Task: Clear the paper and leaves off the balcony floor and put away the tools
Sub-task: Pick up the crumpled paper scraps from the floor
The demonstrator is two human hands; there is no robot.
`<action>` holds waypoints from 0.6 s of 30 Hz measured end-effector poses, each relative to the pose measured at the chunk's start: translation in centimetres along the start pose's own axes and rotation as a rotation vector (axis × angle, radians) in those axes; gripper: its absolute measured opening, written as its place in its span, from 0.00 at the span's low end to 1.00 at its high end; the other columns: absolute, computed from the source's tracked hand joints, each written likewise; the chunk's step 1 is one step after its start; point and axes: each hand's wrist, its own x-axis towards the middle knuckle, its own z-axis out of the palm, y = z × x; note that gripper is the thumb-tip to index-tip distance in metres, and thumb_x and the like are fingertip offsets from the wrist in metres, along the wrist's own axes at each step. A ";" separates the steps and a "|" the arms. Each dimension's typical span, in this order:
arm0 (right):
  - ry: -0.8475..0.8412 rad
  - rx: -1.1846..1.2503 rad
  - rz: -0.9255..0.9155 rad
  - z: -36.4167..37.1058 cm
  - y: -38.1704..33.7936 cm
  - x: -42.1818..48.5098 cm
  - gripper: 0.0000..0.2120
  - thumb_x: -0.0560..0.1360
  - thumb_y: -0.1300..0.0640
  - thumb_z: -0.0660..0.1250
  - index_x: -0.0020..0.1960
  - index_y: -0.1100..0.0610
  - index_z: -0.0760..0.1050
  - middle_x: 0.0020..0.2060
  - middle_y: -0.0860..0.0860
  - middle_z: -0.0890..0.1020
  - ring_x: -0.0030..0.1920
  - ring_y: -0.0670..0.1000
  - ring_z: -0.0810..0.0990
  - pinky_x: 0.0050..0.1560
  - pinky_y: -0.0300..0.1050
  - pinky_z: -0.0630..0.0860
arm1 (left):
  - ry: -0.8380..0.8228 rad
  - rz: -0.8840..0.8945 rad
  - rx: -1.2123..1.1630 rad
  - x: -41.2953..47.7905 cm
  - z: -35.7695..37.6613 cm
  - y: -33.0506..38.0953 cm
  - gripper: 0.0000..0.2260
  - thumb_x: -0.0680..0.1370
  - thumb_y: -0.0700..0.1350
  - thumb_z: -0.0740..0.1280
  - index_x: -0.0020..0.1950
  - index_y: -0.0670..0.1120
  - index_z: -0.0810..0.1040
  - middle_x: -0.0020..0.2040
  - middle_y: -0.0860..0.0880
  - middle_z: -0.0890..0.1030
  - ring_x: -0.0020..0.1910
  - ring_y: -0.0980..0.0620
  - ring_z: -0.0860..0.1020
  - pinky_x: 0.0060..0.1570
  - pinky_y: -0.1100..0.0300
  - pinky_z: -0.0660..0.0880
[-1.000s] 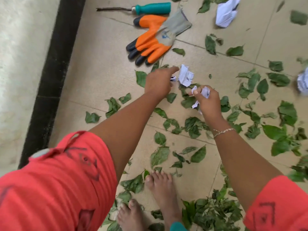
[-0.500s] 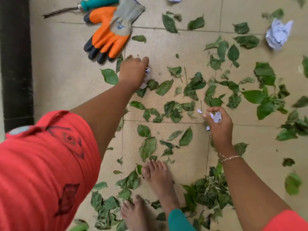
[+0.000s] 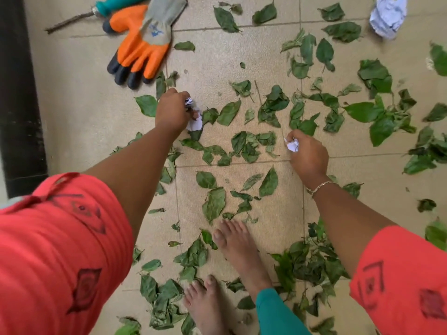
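Note:
My left hand [image 3: 173, 111] grips a crumpled white paper [image 3: 194, 122] just above the beige tiled floor [image 3: 79, 97]. My right hand [image 3: 307, 153] holds a smaller wad of paper [image 3: 292, 145] in its curled fingers. Green leaves [image 3: 273, 107] lie scattered over the tiles between and around both hands. Another crumpled paper [image 3: 388, 15] lies at the top right. An orange and grey glove [image 3: 142, 44] lies at the top left, with a teal-handled tool [image 3: 113, 7] beside it.
A dark vertical strip [image 3: 18, 97] runs along the left edge of the floor. My bare feet [image 3: 237, 247] stand among leaves at the bottom centre. A thicker heap of leaves [image 3: 312, 264] sits by my right foot.
My left hand picked the white paper up off the floor. My right hand drew away to the right with its wad. The view shifted right.

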 end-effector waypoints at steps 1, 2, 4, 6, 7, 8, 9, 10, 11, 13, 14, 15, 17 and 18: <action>-0.010 0.035 0.006 -0.3 0.1 -0.1 0.07 0.76 0.63 0.62 0.51 0.55 0.76 0.43 0.56 0.81 0.40 0.57 0.76 0.34 0.42 0.65 | -0.005 -0.008 -0.020 -0.1 -0.4 0.0 0.07 0.75 0.37 0.66 0.51 0.36 0.77 0.52 0.35 0.74 0.51 0.38 0.74 0.42 0.53 0.67; -0.015 0.087 0.013 -0.6 0.1 -0.5 0.06 0.76 0.62 0.63 0.51 0.55 0.76 0.42 0.57 0.81 0.38 0.56 0.75 0.34 0.42 0.66 | 0.003 -0.022 -0.064 -0.4 -1.0 0.1 0.06 0.74 0.37 0.67 0.49 0.35 0.77 0.51 0.35 0.75 0.50 0.39 0.75 0.41 0.53 0.66; -0.019 0.213 0.015 -1.7 -0.1 -1.9 0.03 0.77 0.61 0.63 0.47 0.55 0.75 0.39 0.57 0.81 0.36 0.55 0.74 0.33 0.43 0.66 | 0.020 -0.056 -0.203 -1.8 -2.6 0.4 0.04 0.74 0.38 0.68 0.44 0.37 0.76 0.44 0.38 0.75 0.44 0.43 0.75 0.38 0.57 0.64; -0.036 0.320 0.009 -3.0 -0.7 -3.8 0.04 0.77 0.59 0.65 0.44 0.53 0.73 0.36 0.56 0.80 0.33 0.54 0.73 0.32 0.42 0.66 | 0.024 -0.116 -0.336 -4.3 -4.6 1.0 0.05 0.74 0.40 0.69 0.42 0.42 0.73 0.41 0.43 0.74 0.41 0.48 0.72 0.38 0.58 0.64; -0.050 0.350 0.012 -3.9 -1.2 -5.0 0.06 0.77 0.60 0.65 0.43 0.51 0.71 0.35 0.54 0.79 0.33 0.53 0.73 0.32 0.42 0.66 | 0.019 -0.160 -0.387 -5.7 -5.6 1.1 0.06 0.74 0.41 0.69 0.42 0.43 0.72 0.41 0.43 0.74 0.41 0.48 0.71 0.38 0.57 0.66; -0.062 0.369 0.015 -5.0 -1.9 -6.2 0.08 0.76 0.61 0.65 0.42 0.50 0.70 0.34 0.53 0.78 0.32 0.53 0.72 0.32 0.42 0.66 | 0.020 -0.206 -0.446 -7.2 -6.4 1.0 0.07 0.75 0.42 0.69 0.42 0.43 0.71 0.40 0.43 0.74 0.40 0.48 0.72 0.40 0.54 0.69; -0.072 0.393 0.017 -6.1 -2.7 -7.4 0.10 0.76 0.62 0.65 0.42 0.50 0.70 0.34 0.53 0.77 0.33 0.53 0.72 0.32 0.42 0.66 | 0.023 -0.258 -0.515 -8.8 -7.4 1.0 0.08 0.74 0.44 0.69 0.42 0.43 0.71 0.39 0.42 0.75 0.39 0.46 0.73 0.41 0.51 0.74; -0.081 0.422 0.025 -7.5 -3.5 -8.6 0.10 0.76 0.63 0.65 0.41 0.51 0.70 0.35 0.52 0.78 0.34 0.53 0.73 0.32 0.42 0.67 | 0.028 -0.306 -0.573 -10.2 -8.3 0.9 0.09 0.74 0.46 0.70 0.42 0.43 0.71 0.39 0.41 0.75 0.39 0.45 0.75 0.43 0.46 0.77; -0.087 0.454 0.037 -8.9 -4.3 -9.8 0.09 0.76 0.64 0.65 0.42 0.51 0.70 0.37 0.52 0.78 0.35 0.53 0.74 0.33 0.43 0.68 | 0.026 -0.347 -0.613 -11.7 -9.6 1.3 0.11 0.73 0.48 0.70 0.42 0.43 0.71 0.40 0.40 0.76 0.39 0.42 0.77 0.44 0.42 0.78; -0.106 0.494 0.078 -11.9 -5.7 -12.1 0.09 0.76 0.65 0.64 0.42 0.52 0.70 0.39 0.49 0.78 0.37 0.52 0.75 0.34 0.43 0.69 | 0.024 -0.386 -0.677 -14.5 -12.4 2.6 0.11 0.74 0.48 0.69 0.43 0.43 0.71 0.40 0.39 0.78 0.38 0.40 0.79 0.39 0.46 0.80; -0.109 0.516 0.094 -13.7 -6.3 -13.2 0.10 0.76 0.65 0.63 0.43 0.51 0.71 0.39 0.48 0.78 0.37 0.52 0.75 0.34 0.43 0.70 | 0.032 -0.399 -0.705 -16.0 -14.0 3.6 0.10 0.75 0.47 0.69 0.43 0.42 0.71 0.39 0.39 0.78 0.35 0.41 0.78 0.33 0.54 0.80; -0.109 0.536 0.104 -15.8 -6.8 -14.3 0.10 0.77 0.65 0.63 0.43 0.51 0.71 0.37 0.46 0.77 0.36 0.52 0.74 0.34 0.44 0.71 | 0.030 -0.416 -0.730 -17.6 -15.7 4.8 0.09 0.75 0.45 0.69 0.44 0.41 0.71 0.38 0.40 0.77 0.33 0.44 0.76 0.28 0.60 0.77; -0.101 0.575 0.111 -20.3 -7.9 -16.5 0.11 0.77 0.64 0.63 0.42 0.49 0.71 0.31 0.42 0.74 0.32 0.47 0.71 0.31 0.43 0.69 | 0.039 -0.434 -0.786 -20.3 -18.9 6.8 0.10 0.74 0.46 0.70 0.42 0.41 0.72 0.37 0.39 0.77 0.33 0.45 0.75 0.29 0.58 0.75; -0.094 0.593 0.107 -22.8 -8.4 -17.6 0.12 0.77 0.64 0.63 0.41 0.48 0.70 0.29 0.41 0.72 0.30 0.44 0.69 0.30 0.41 0.67 | 0.038 -0.444 -0.803 -21.4 -20.7 8.0 0.11 0.72 0.48 0.71 0.40 0.42 0.73 0.37 0.40 0.79 0.34 0.45 0.76 0.33 0.53 0.76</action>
